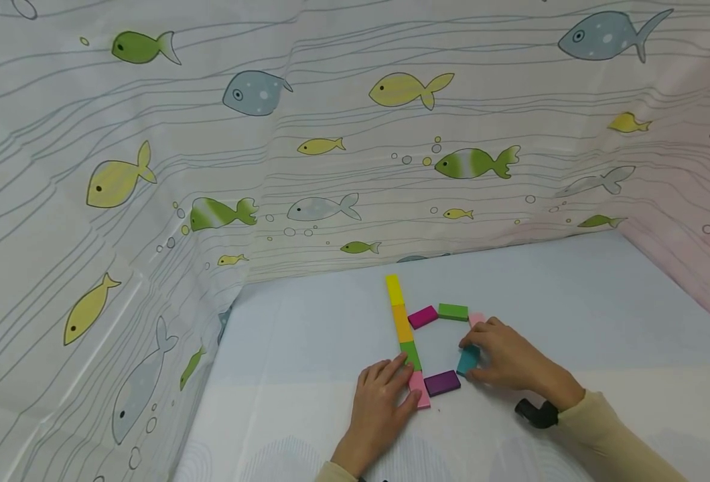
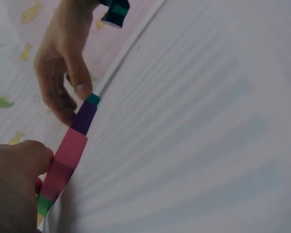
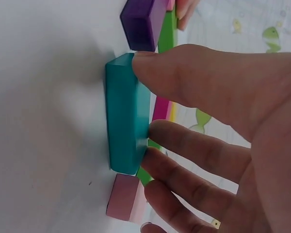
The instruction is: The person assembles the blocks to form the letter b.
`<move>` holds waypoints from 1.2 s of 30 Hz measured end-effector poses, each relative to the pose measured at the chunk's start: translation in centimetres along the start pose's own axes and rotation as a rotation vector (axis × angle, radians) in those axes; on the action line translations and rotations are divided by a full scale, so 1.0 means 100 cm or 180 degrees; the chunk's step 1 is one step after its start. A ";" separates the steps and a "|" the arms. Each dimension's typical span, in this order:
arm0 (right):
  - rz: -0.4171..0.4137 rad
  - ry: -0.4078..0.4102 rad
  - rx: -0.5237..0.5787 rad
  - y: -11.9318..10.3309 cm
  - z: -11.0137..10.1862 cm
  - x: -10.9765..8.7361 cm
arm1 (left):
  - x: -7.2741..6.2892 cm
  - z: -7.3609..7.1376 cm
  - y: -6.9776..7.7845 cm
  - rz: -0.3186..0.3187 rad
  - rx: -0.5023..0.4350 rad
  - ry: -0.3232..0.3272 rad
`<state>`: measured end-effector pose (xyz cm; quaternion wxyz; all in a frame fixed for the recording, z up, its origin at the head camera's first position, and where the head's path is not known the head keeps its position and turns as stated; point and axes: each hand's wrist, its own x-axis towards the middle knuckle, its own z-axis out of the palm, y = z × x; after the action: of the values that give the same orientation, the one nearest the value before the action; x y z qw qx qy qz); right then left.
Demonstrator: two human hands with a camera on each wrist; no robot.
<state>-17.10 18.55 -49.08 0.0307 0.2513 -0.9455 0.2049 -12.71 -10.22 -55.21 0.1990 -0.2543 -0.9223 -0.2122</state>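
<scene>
Between the thumb and fingers of my right hand (image 1: 506,355) is a teal block (image 1: 468,360); the right wrist view shows the thumb at one end of it and fingertips along its edge. A purple block (image 1: 442,383) lies beside its lower end, and a pink block (image 3: 123,196) sits near its other end. My left hand (image 1: 379,398) rests by a straight row of blocks, fingertips at a green block (image 1: 412,356) and thumb on the lower pink block (image 1: 420,390). Above these, an orange block (image 1: 402,323) and a yellow block (image 1: 394,290) continue the row.
A magenta block (image 1: 422,316) and another green block (image 1: 453,312) curve from the row toward the right hand. The pale tabletop (image 1: 307,335) is backed by a fish-print curtain (image 1: 331,181). A black strap (image 1: 537,413) circles the right wrist.
</scene>
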 end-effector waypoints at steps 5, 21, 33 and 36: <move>-0.0052 -0.0027 0.0025 0.001 0.000 0.000 | 0.000 0.000 -0.001 0.0033 0.0019 0.0031; 0.0382 0.0338 0.0275 0.037 -0.026 -0.002 | 0.000 -0.003 0.001 -0.0047 0.0063 -0.0128; 0.0344 0.0175 0.0744 0.069 -0.005 0.002 | -0.001 0.000 -0.001 0.0018 0.0030 -0.0008; 0.0385 0.0203 0.0706 0.070 -0.001 0.001 | -0.001 0.000 0.000 0.0021 0.0040 -0.0033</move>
<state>-20.63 24.02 -51.61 0.0204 0.1889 -0.9290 0.3176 -12.66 -10.28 -55.21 0.1966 -0.2572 -0.9238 -0.2045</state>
